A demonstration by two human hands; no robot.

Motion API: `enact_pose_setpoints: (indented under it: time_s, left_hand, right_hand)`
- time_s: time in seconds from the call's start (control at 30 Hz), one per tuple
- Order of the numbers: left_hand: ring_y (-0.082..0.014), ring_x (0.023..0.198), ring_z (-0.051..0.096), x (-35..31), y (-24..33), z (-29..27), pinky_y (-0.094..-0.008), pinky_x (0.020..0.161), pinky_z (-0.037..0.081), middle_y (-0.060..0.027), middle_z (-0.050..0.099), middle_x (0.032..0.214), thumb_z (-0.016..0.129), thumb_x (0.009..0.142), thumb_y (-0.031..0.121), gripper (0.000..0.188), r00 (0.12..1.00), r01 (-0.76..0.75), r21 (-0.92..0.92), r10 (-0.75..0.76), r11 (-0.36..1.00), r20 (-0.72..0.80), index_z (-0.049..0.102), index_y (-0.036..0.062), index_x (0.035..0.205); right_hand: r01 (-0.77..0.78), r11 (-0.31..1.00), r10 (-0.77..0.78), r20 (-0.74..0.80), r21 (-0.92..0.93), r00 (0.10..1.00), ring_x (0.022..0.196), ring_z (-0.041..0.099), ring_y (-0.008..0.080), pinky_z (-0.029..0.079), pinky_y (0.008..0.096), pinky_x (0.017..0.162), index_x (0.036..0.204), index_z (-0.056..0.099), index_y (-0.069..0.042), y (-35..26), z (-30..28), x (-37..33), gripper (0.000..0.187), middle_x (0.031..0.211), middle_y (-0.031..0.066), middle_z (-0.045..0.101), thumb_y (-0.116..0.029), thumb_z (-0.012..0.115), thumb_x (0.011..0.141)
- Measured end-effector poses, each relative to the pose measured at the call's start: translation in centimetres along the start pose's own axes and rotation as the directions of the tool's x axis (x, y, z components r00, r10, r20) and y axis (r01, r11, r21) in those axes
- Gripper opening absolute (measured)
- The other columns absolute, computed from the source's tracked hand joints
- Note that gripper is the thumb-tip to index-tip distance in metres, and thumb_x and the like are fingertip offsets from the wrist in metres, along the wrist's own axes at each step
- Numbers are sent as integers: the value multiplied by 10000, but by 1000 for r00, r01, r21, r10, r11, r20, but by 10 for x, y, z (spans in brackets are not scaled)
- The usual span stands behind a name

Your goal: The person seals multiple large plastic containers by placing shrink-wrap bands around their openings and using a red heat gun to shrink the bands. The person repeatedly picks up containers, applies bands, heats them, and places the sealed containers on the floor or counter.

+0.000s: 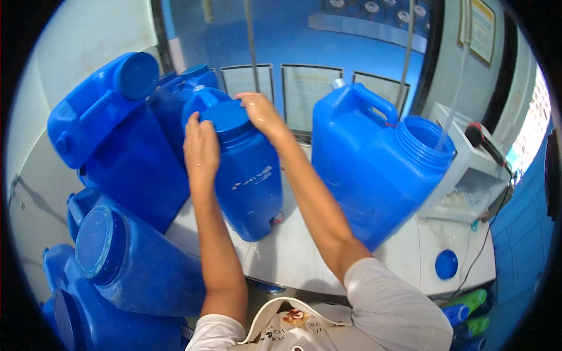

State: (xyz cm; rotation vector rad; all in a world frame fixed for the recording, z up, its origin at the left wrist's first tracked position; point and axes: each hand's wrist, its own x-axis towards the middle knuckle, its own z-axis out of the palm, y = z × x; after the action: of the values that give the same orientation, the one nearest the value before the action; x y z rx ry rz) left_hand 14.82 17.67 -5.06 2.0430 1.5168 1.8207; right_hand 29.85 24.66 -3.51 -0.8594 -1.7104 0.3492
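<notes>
In front of me a blue plastic water jug [250, 187] stands upright on the white tiled counter [404, 248]. A wide blue screw cap [225, 116] sits on its mouth. My left hand [201, 143] grips the cap's left side, fingers curled over the rim. At the far right side of the same cap is my right hand [261, 114], its fingers bent around the edge. To the right stands a larger blue jug [357, 169] with an uncapped, threaded mouth. A clear tube [453, 105] reaches down into that opening.
Several capped blue jugs crowd the left, including a tall jug [137, 169] and a lower jug [155, 266]. A loose blue cap [446, 264] lies at the counter's right. Behind it, a white shelf [462, 181] bears a black-and-red corded tool [486, 143]. Bottles [468, 313] stand at lower right.
</notes>
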Motion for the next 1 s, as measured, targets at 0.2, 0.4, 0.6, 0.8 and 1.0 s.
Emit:
enact_pose_setpoints:
  time_s: [0.2,0.4,0.6,0.8,1.0]
  left_hand:
    - [-276,1118,469,14,-15,-6,-319,982,307,-212,519,1201,385,873,261,469,996,9,-160,5,987,91,497,-75,1180]
    - [-244,1288,315,21,-57,-2,-302,1068,183,-186,366,1376,415,896,285,556,992,121,-291,-123,949,10,352,-72,1317]
    - [-286,1286,306,-78,39,41,-361,1067,196,-204,356,1363,351,953,294,517,916,-89,36,96,995,-389,324,-65,1325]
    - [-297,902,461,-254,122,96,-421,812,367,-161,511,986,461,816,104,264,797,-559,-294,600,775,66,487,-14,1051]
    - [-346,849,531,-331,249,209,-408,753,428,-182,547,916,545,685,13,320,563,-288,-563,613,774,555,542,-5,1004]
  right_hand:
    - [-54,905,13,-98,-423,995,832,602,392,465,448,778,748,647,6,-25,-1,-9,299,790,224,629,-154,403,810]
    - [95,994,-89,-91,62,992,1290,259,414,197,431,1074,1390,140,25,-54,-24,-159,574,1379,283,276,-209,400,934]
    - [-719,694,425,783,40,454,885,596,127,466,261,805,1107,586,-19,-2,-336,-384,305,993,86,632,-236,523,902]
    - [-465,465,362,-317,-754,877,1040,486,308,372,401,893,863,687,-75,109,-521,-411,156,1082,154,568,-180,602,785]
    - [-300,205,374,-209,-932,904,1327,98,413,83,571,1059,1080,647,-195,214,-545,-384,305,1433,142,248,-311,600,801]
